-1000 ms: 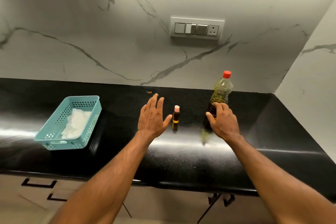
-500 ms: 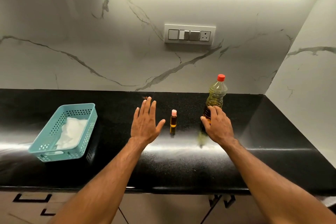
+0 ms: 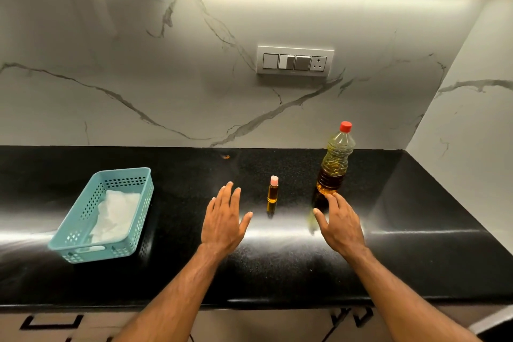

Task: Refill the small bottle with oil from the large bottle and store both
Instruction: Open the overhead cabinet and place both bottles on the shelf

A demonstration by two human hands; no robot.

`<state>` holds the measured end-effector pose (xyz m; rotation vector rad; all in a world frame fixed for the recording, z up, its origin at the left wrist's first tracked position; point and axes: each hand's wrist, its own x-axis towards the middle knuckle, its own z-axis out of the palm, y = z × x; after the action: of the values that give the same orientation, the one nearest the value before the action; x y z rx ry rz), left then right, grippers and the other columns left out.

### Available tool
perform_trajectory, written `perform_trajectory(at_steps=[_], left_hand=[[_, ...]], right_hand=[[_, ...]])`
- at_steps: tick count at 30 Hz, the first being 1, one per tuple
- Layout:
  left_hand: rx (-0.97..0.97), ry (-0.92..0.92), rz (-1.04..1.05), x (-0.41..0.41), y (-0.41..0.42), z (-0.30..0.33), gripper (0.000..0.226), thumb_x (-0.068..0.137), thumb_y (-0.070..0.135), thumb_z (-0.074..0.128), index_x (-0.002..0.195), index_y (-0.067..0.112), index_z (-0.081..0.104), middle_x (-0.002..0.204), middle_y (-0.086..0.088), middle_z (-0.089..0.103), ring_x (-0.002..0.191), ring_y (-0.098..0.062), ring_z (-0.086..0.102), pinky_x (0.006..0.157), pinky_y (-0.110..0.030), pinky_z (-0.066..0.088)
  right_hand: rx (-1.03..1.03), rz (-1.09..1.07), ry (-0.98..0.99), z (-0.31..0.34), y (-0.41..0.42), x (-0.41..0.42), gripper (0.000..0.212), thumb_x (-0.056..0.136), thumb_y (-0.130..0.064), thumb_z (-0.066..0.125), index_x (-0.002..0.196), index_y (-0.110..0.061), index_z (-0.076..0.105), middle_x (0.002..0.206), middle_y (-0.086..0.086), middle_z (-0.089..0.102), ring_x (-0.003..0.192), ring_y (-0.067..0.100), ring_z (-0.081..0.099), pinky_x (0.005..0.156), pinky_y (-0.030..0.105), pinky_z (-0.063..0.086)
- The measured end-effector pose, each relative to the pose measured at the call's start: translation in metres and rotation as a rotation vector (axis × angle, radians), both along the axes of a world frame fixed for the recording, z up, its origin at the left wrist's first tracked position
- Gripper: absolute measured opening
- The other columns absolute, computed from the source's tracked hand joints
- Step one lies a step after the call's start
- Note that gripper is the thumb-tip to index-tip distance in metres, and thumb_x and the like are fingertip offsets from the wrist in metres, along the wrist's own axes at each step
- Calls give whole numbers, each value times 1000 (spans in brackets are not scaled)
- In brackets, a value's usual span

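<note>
A small bottle (image 3: 273, 193) of amber oil with a pink cap stands upright on the black counter (image 3: 416, 244). To its right stands the large clear oil bottle (image 3: 335, 162) with a red cap, partly filled with yellow oil. My left hand (image 3: 224, 221) hovers flat, fingers spread, just left of the small bottle and apart from it. My right hand (image 3: 338, 223) is open in front of the large bottle, with its fingertips near the bottle's base. Neither hand holds anything.
A teal perforated basket (image 3: 83, 239) with a white cloth inside sits at the left of the counter. A marble backsplash with a switch panel (image 3: 294, 61) rises behind. A side wall closes the right end. Drawers lie below the counter's front edge.
My right hand has drawn back from the large bottle's side toward me, and its fingers have opened. My left hand has also pulled back slightly. The view has tilted upward.
</note>
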<state>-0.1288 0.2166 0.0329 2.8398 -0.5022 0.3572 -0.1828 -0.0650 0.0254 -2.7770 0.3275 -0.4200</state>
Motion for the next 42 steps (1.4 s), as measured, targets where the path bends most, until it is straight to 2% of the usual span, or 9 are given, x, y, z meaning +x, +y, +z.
perform_trajectory(at_steps=[6, 13, 19, 28, 32, 34, 37, 39, 42], left_hand=[[-56, -34, -25, 4, -13, 1, 69, 92, 55, 45, 146, 15, 34, 157, -9, 27, 145, -24, 26, 116, -39, 20], [-1, -53, 11, 2, -31, 9, 87, 92, 64, 0, 129, 11, 58, 138, -11, 55, 125, -27, 55, 97, -41, 47], [-72, 6, 29, 18, -61, 10, 69, 92, 55, 42, 148, 17, 29, 156, -6, 29, 143, -19, 29, 114, -33, 30], [-297, -146, -72, 65, -115, 69, 53, 87, 35, 65, 133, 14, 51, 133, -6, 54, 109, -21, 62, 86, -33, 55], [-742, -191, -155, 67, -154, 152, 36, 89, 21, 65, 121, 9, 55, 115, -11, 60, 95, -23, 64, 74, -32, 55], [-1164, 30, -179, 69, -176, 209, 36, 92, 27, 59, 124, 11, 52, 113, -11, 62, 96, -23, 65, 77, -34, 55], [-1656, 333, -347, 79, -204, 290, 39, 95, 31, 55, 127, 10, 50, 116, -8, 64, 103, -23, 66, 87, -37, 55], [-1854, 406, -420, 85, -217, 335, 27, 98, 27, 52, 117, 9, 54, 118, -10, 63, 106, -24, 65, 86, -33, 55], [-1976, 484, -435, 89, -234, 371, 22, 97, 30, 53, 96, 8, 60, 111, -13, 65, 101, -22, 66, 79, -28, 58]], right_hand=[[22, -41, 41, -12, -9, -1, 63, 97, -52, 41, 148, -17, 32, 155, 6, 33, 141, 19, 32, 114, 36, 31], [16, -71, 80, -16, -27, 2, 64, 97, -57, 32, 150, -22, 28, 157, 2, 29, 144, 15, 27, 115, 31, 27], [141, -102, 12, -1, -60, 12, 64, 96, -50, 44, 148, -16, 30, 153, 6, 34, 141, 20, 32, 111, 35, 33], [444, -212, -440, 104, -127, 71, 50, 94, -34, 58, 138, -15, 44, 138, 8, 48, 120, 21, 51, 91, 33, 47], [615, -179, -707, 173, -135, 85, 34, 96, -32, 55, 125, -16, 49, 120, 7, 57, 103, 15, 56, 76, 22, 44], [823, -116, -826, 217, -130, 88, 29, 98, -35, 51, 119, -15, 51, 106, 6, 63, 89, 15, 61, 66, 16, 47], [1380, 49, -915, 294, -128, 94, 36, 100, -38, 45, 123, -11, 51, 101, 8, 66, 88, 21, 66, 70, 27, 55], [1702, 181, -884, 343, -128, 99, 43, 100, -39, 46, 127, -6, 48, 109, 15, 63, 95, 26, 65, 74, 32, 55], [1900, 286, -821, 387, -122, 101, 38, 98, -37, 51, 116, -5, 46, 102, 19, 57, 85, 27, 61, 76, 33, 54]])
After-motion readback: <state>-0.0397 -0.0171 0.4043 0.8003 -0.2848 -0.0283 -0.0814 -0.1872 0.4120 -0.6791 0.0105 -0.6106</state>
